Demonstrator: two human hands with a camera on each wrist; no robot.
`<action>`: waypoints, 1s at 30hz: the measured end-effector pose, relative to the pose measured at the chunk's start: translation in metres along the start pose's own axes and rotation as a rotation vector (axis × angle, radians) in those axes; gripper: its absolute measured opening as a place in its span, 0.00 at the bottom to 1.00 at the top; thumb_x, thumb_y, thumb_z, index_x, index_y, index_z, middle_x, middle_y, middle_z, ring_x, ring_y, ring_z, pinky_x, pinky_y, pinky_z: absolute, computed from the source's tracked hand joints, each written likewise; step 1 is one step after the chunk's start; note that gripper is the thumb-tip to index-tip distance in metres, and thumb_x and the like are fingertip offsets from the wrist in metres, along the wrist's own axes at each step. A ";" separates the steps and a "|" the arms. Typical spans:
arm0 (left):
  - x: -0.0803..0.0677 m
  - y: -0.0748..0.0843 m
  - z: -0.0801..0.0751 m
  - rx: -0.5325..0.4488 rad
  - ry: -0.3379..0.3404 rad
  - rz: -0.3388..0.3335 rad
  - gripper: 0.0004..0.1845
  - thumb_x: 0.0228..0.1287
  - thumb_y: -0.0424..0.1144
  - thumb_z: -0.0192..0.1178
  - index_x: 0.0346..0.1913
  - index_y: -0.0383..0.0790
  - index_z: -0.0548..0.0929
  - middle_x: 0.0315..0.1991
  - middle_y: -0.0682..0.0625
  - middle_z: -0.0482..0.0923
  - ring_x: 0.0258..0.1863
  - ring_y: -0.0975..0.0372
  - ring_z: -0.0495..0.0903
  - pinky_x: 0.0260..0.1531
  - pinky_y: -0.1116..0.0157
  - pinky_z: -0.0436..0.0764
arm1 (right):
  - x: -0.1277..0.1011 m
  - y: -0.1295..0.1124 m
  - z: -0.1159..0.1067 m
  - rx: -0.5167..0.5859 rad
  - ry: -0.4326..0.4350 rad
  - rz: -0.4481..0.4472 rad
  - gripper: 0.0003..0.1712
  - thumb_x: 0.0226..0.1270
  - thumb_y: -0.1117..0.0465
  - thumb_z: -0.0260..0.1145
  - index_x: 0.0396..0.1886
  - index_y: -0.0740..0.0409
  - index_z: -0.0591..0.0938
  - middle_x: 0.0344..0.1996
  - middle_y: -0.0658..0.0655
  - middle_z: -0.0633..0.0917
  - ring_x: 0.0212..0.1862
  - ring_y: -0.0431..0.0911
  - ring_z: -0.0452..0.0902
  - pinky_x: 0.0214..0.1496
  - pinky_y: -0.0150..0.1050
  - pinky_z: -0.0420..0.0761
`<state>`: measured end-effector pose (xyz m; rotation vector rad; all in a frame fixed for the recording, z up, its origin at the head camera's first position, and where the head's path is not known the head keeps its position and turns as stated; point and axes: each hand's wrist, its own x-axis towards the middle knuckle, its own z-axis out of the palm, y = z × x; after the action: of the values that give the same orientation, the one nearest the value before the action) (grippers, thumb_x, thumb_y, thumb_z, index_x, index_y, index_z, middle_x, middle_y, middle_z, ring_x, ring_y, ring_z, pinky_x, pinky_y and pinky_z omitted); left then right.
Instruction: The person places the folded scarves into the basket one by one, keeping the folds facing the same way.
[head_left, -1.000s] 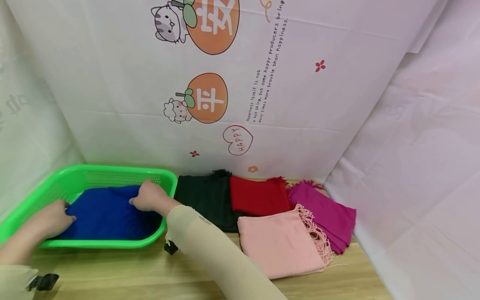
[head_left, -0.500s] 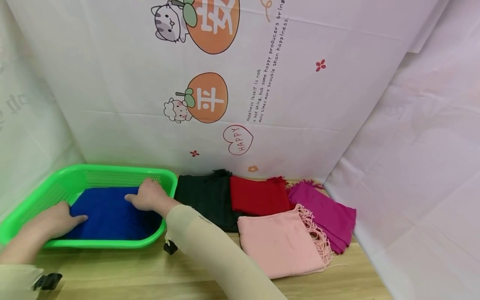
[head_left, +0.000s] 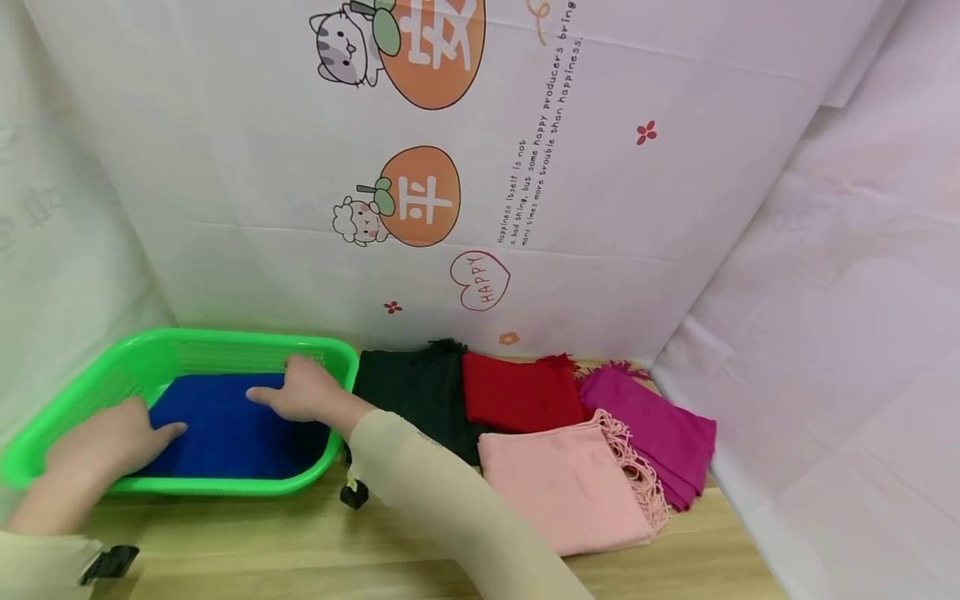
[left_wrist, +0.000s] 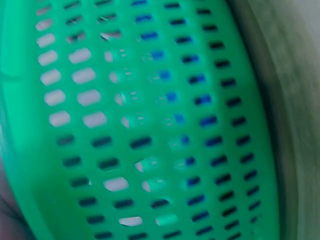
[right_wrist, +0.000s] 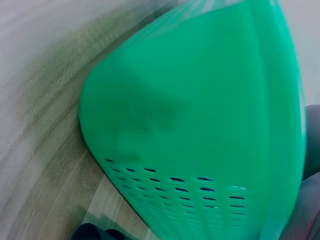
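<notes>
A folded blue cloth (head_left: 225, 421) lies flat in a green plastic basket (head_left: 187, 348) at the left of the wooden table. My left hand (head_left: 112, 437) rests on the cloth's left edge, fingers stretched out. My right hand (head_left: 300, 392) presses flat on the cloth's right part near the basket's far right corner. Both wrist views are filled by the basket's perforated green wall (left_wrist: 150, 125), (right_wrist: 200, 125); blue shows through the holes in the left wrist view.
To the right of the basket lie folded scarves: black (head_left: 412, 396), red (head_left: 517, 396), magenta (head_left: 660, 437) and pink with fringe (head_left: 570, 487). A printed white sheet (head_left: 480, 167) forms the back wall, with plain sheets on both sides. Bare wood (head_left: 262, 542) runs along the front.
The blue cloth has been pressed down flatter in the basket. My left hand's fingers have slid right and stretched out over the cloth. The right hand stayed near the far right corner.
</notes>
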<state>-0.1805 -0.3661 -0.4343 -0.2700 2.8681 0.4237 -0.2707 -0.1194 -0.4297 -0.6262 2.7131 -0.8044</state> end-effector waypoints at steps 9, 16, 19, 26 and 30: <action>-0.012 0.023 0.004 -0.024 0.137 0.087 0.51 0.82 0.60 0.63 0.71 0.06 0.64 0.63 0.10 0.70 0.55 0.20 0.77 0.41 0.31 0.83 | -0.024 0.020 -0.019 0.031 0.006 -0.163 0.45 0.82 0.33 0.67 0.87 0.48 0.68 0.81 0.43 0.73 0.78 0.38 0.71 0.74 0.37 0.78; -0.014 0.029 0.011 -0.057 0.181 0.154 0.53 0.82 0.63 0.61 0.70 0.06 0.65 0.64 0.10 0.70 0.55 0.20 0.78 0.40 0.31 0.84 | -0.044 0.038 -0.028 0.069 0.010 -0.188 0.44 0.81 0.31 0.66 0.87 0.43 0.68 0.83 0.43 0.70 0.78 0.39 0.72 0.74 0.41 0.79; -0.015 0.034 0.013 -0.071 0.199 0.164 0.53 0.82 0.65 0.60 0.71 0.07 0.66 0.65 0.10 0.69 0.56 0.20 0.78 0.40 0.32 0.83 | -0.050 0.046 -0.030 0.079 0.011 -0.194 0.45 0.81 0.30 0.65 0.87 0.43 0.68 0.83 0.44 0.70 0.79 0.40 0.72 0.74 0.43 0.79; -0.019 0.049 0.017 -0.119 0.234 0.199 0.55 0.83 0.69 0.56 0.74 0.10 0.65 0.66 0.11 0.70 0.55 0.22 0.80 0.38 0.34 0.84 | -0.061 0.060 -0.038 0.119 0.030 -0.220 0.45 0.81 0.31 0.67 0.87 0.44 0.69 0.83 0.46 0.71 0.79 0.44 0.72 0.74 0.45 0.79; -0.021 0.057 0.019 -0.148 0.239 0.210 0.56 0.82 0.70 0.56 0.75 0.11 0.64 0.62 0.14 0.75 0.51 0.26 0.83 0.33 0.39 0.85 | -0.069 0.066 -0.041 0.139 0.034 -0.231 0.45 0.81 0.33 0.67 0.87 0.46 0.68 0.83 0.47 0.71 0.80 0.45 0.72 0.75 0.45 0.79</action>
<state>-0.1687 -0.3035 -0.4314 -0.0453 3.1168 0.6875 -0.2463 -0.0187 -0.4254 -0.9129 2.6173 -1.0564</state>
